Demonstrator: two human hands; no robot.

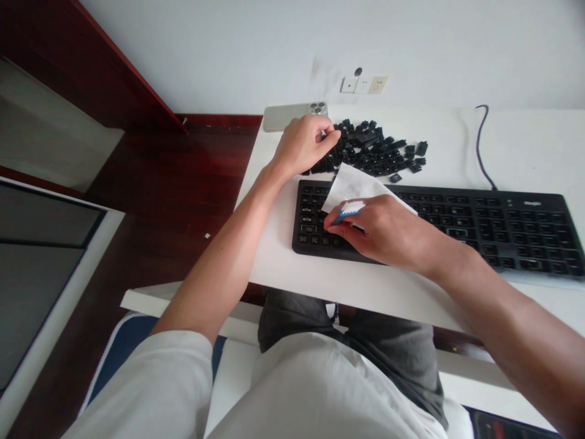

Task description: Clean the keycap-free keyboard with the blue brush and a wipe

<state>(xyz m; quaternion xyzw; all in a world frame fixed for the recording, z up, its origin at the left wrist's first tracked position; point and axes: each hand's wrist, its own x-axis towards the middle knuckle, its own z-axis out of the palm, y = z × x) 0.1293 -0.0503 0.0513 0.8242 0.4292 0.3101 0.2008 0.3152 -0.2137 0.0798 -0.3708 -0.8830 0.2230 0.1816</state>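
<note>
My right hand (384, 228) is closed around a small blue brush (348, 212) with white bristles, over the left part of a black keyboard (439, 210). The keyboard's caps are off, leaving bare key sockets. A white sheet of paper or tissue (354, 185) lies across the keyboard's upper edge, partly under my right hand. My left hand (304, 143) is at the left end of a heap of loose black keycaps (375, 149), its fingers curled and the thumb near the index finger. Whatever might be between those fingers is hidden.
A phone (287, 117) lies at the table's back left corner, behind my left hand. The keyboard's dark cable (479, 137) runs back over the white table (525, 146). Wall sockets (364, 85) sit above the table. My legs are under the front edge.
</note>
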